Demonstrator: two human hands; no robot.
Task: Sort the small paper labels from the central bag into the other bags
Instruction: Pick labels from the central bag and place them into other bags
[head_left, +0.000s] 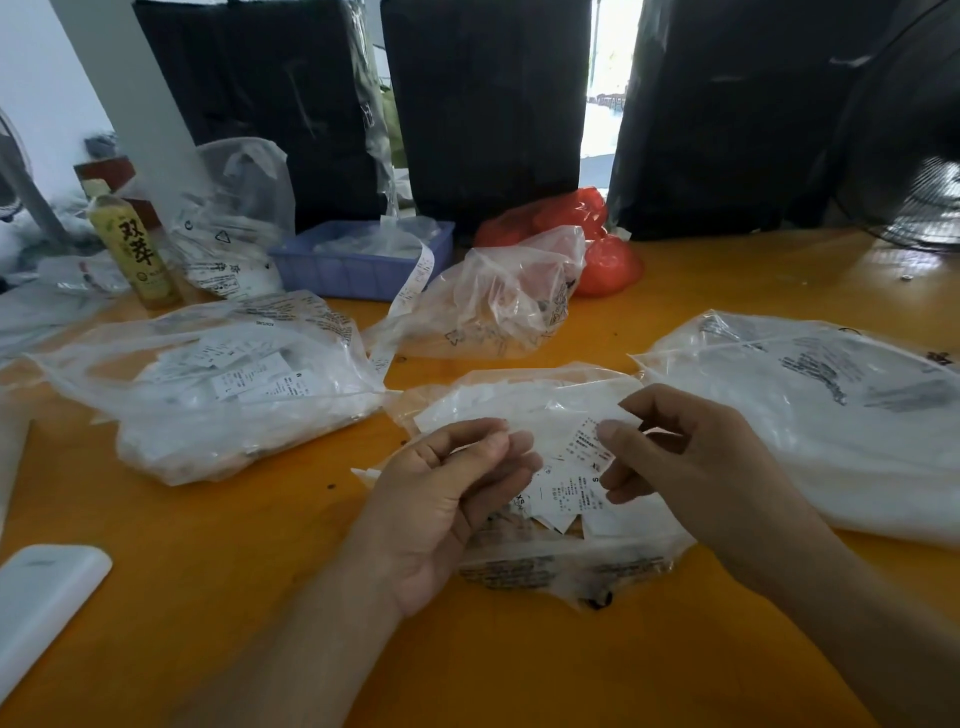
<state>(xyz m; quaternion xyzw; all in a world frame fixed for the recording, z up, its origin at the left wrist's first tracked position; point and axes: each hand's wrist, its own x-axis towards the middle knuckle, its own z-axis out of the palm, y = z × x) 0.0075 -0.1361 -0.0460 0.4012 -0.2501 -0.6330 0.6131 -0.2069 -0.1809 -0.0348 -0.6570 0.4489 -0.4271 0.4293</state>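
- Paper labels (574, 480), white with dark print: a small fan of them sits between your two hands, directly above the central bag (545, 564).
- Left hand (447, 499): fingers curled, thumb across the fingertips, holding the fan's left edge; how many labels lie in that grip is hidden behind the fingers.
- Right hand (670, 447): thumb and forefinger pinch the top label at its upper right corner; the remaining fingers curl beneath the fan.
- Long axis of the pinched label: roughly away from you, tilted slightly left. Its size mark is too small to read, so you cannot yet judge its destination.
- Nearer hand: the right one holds the single label, and the right bag (831, 415) lies just beside it; the left bag (218, 384) lies across your left hand, a longer reach.
- Far bag (498, 301): beyond the central bag, reachable by either hand.
- Hidden or cut off: the right bag's mouth is hard to make out; the left bag shows labels inside; the orange table (260, 597) carries all four.
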